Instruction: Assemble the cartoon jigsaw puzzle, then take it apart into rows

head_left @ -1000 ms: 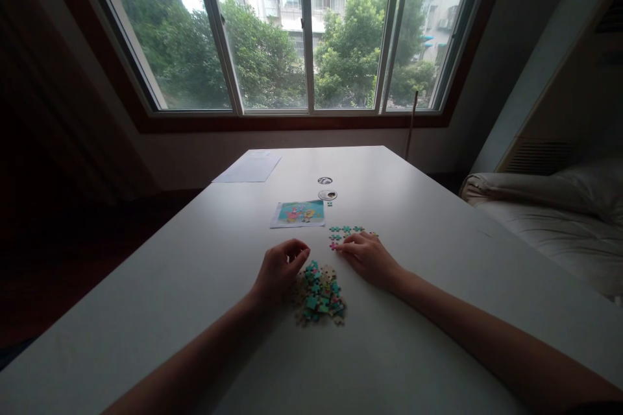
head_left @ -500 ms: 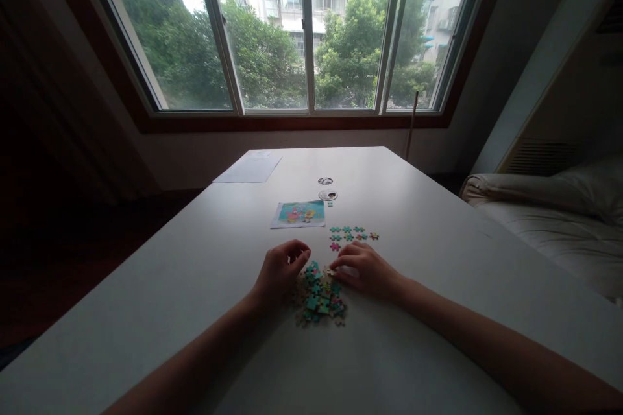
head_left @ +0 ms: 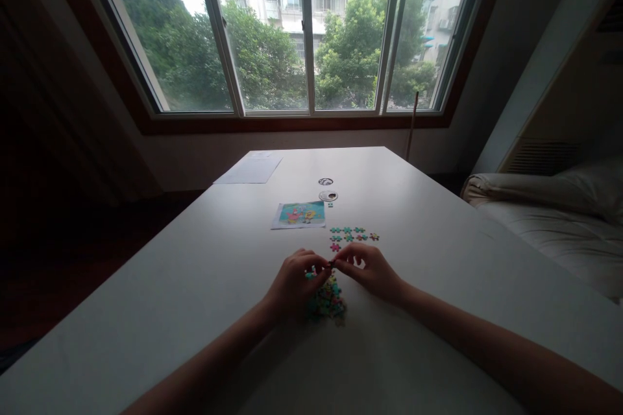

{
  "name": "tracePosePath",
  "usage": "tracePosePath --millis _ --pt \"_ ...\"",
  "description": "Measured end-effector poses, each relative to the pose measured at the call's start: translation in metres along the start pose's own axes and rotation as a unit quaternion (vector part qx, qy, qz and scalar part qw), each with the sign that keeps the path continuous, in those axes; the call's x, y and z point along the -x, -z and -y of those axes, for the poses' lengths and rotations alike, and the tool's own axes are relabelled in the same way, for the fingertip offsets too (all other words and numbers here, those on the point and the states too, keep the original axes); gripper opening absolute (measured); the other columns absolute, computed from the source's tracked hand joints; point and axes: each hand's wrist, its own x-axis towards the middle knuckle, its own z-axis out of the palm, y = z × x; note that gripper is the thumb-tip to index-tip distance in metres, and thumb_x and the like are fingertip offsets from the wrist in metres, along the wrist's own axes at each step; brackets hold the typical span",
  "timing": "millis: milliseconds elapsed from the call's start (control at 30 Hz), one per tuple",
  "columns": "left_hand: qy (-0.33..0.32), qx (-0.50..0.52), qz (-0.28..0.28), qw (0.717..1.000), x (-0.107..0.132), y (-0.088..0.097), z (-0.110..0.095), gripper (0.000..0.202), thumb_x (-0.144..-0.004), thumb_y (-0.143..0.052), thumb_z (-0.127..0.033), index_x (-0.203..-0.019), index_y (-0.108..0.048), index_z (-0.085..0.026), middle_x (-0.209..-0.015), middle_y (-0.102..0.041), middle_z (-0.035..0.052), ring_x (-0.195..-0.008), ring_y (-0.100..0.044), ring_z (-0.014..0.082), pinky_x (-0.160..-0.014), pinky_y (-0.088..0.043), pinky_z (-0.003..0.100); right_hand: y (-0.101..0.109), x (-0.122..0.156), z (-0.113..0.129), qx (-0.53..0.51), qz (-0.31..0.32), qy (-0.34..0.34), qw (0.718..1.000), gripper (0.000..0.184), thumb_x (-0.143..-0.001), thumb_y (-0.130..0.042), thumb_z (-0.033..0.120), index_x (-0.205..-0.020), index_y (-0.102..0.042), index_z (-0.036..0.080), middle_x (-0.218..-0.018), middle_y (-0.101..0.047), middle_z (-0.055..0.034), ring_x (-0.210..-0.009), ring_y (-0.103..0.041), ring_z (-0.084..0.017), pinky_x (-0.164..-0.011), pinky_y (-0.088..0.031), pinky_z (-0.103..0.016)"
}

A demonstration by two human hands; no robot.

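Above the far end of a pile of jigsaw puzzle pieces [head_left: 327,303], my two hands meet at the fingertips. Between them is a small dark puzzle piece [head_left: 331,264]. My left hand [head_left: 298,277] pinches it from the left, thumb and index finger closed. From the other side my right hand [head_left: 367,267] pinches the same piece. The left hand hides part of the pile. Just beyond my hands, several loose pieces [head_left: 347,238] lie in rows, with a pink piece [head_left: 335,247] nearest to my right fingers.
A cartoon picture sheet [head_left: 300,214] lies behind the left hand. Farther back are two round stickers or discs [head_left: 328,196] and a small teal piece [head_left: 330,205]. White paper [head_left: 249,169] rests at the table's far left. A sofa [head_left: 545,220] stands to the right.
My right hand has lifted a puzzle piece from the pile. The left hand has moved right and closed on it, so both hands now touch the same piece.
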Motion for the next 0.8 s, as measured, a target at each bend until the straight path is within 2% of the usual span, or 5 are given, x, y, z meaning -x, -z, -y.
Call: tracePosePath --millis 267,467,667,800 --pt "0.063 0.037 -0.017 0.997 0.001 -0.002 0.005 0.012 -0.076 -0.055 -0.024 -0.073 -0.064 -0.017 -0.066 -0.063 -0.0001 -0.060 -0.051 0.0124 -0.055 -0.038 0.021 0.000 0.002 -0.006 0.018 -0.004 0.007 1.000 0.012 -0.075 -0.058 0.027 -0.078 -0.062 0.017 -0.070 -0.061 -0.0008 -0.061 -0.053 -0.010 -0.051 -0.040 -0.020" --pt "0.090 0.050 -0.006 0.995 0.002 -0.004 0.008 0.013 -0.074 -0.055 -0.024 -0.073 -0.064 -0.015 -0.068 -0.063 0.0004 -0.060 -0.051 0.0124 -0.056 -0.037 0.021 0.001 0.004 -0.010 0.089 -0.033 0.091 0.991 0.007 -0.076 -0.059 0.026 -0.076 -0.061 0.019 -0.069 -0.060 -0.0010 -0.063 -0.052 -0.011 -0.062 -0.042 -0.024" --pt "0.086 0.050 0.000 0.995 0.002 -0.002 0.007 0.014 -0.075 -0.054 -0.025 -0.073 -0.065 -0.016 -0.067 -0.062 0.0001 -0.060 -0.051 0.0124 -0.056 -0.037 0.021 0.005 0.004 -0.013 0.205 -0.033 0.174 0.963 0.010 -0.080 -0.056 0.027 -0.076 -0.062 0.020 -0.072 -0.063 -0.0010 -0.070 -0.055 -0.012 -0.070 -0.037 -0.027" --pt "0.078 0.021 -0.014 0.997 0.001 0.001 0.013 0.015 -0.075 -0.052 -0.026 -0.074 -0.064 -0.017 -0.065 -0.061 -0.0006 -0.061 -0.050 0.0124 -0.057 -0.037 0.022 0.017 0.005 -0.020 0.245 -0.075 0.187 0.949 0.011 -0.081 -0.055 0.028 -0.078 -0.063 0.020 -0.074 -0.064 -0.0016 -0.071 -0.056 -0.013 -0.070 -0.036 -0.028"
